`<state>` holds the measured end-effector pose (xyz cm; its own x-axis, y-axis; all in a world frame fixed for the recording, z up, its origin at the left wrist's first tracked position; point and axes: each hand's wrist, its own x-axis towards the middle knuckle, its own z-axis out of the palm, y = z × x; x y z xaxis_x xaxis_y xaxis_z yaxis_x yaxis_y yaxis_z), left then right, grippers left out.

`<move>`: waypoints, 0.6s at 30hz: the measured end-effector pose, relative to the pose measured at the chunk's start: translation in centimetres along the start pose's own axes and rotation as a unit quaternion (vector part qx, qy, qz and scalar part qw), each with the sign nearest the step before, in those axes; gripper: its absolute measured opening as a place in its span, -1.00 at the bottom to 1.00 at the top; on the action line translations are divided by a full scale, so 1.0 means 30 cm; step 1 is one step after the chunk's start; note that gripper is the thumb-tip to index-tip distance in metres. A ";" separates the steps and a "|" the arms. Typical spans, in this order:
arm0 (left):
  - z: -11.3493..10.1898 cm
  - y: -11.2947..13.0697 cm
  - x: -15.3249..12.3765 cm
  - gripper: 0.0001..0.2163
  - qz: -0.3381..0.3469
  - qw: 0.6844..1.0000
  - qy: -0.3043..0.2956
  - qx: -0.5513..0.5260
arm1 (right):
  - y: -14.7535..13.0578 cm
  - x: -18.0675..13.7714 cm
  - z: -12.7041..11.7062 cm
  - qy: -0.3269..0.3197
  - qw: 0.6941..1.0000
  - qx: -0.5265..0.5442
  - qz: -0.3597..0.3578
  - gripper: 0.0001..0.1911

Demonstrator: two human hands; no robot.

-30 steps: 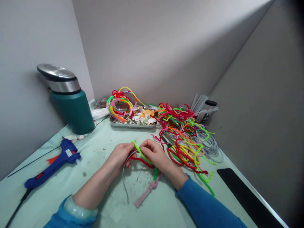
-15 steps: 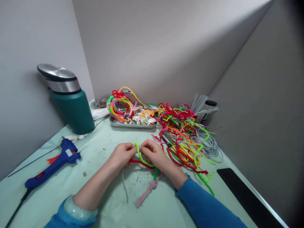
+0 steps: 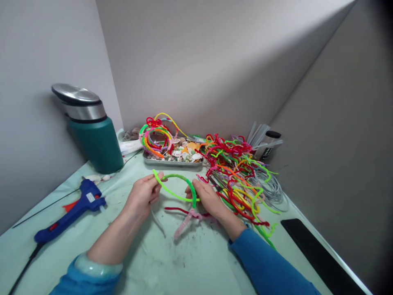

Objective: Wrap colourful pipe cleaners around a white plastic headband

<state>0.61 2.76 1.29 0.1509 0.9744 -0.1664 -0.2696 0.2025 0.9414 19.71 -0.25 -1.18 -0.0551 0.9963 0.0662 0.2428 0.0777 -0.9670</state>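
Note:
My left hand [image 3: 143,194] pinches a wire wrapped in fuzzy pipe cleaner. The wrapped wire [image 3: 193,191] arches up between my hands in green, with a pink fuzzy tail [image 3: 183,227] hanging below it. A bare grey wire end [image 3: 157,221] pokes out beneath my left hand. My right hand [image 3: 208,198] closes on the green part of the arch; some of its fingers are hidden behind it. A loose lime pipe cleaner [image 3: 172,194] runs in a curve from the left fingertips to the right hand. Just below, a dark red pipe cleaner [image 3: 176,210] stretches left from near the pink part.
A blue glue gun [image 3: 75,213] and a teal bottle [image 3: 95,143] are at left. Behind my hands stands a metal tray [image 3: 172,163] of shells and buttons with coiled hoops. Tangled pipe cleaners [image 3: 227,151], scissors [image 3: 215,182] and grey wire coil [image 3: 270,184] crowd the right.
My hands have drawn apart, the left moving left. The green arch and lime pipe cleaner now show stretched between them, and the pink tail has lifted higher.

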 end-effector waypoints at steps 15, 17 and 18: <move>-0.034 0.032 0.015 -0.84 0.018 0.981 0.008 -0.191 | -0.047 -0.037 -0.015 -0.164 0.956 -0.223 -0.099 -0.84; -0.035 0.032 0.015 -0.84 0.018 0.981 0.009 -0.193 | -0.051 -0.049 -0.001 -0.155 0.940 -0.273 -0.132 -0.88; -0.035 0.033 0.015 -0.85 0.017 0.981 0.009 -0.194 | -0.051 -0.052 0.002 -0.147 0.940 -0.278 -0.130 -0.90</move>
<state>-0.58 3.50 1.83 0.1206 0.9819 -0.1457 -0.6161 0.1892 0.7646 19.35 -1.92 0.17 -0.4284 0.8937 0.1334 0.6487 0.4070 -0.6431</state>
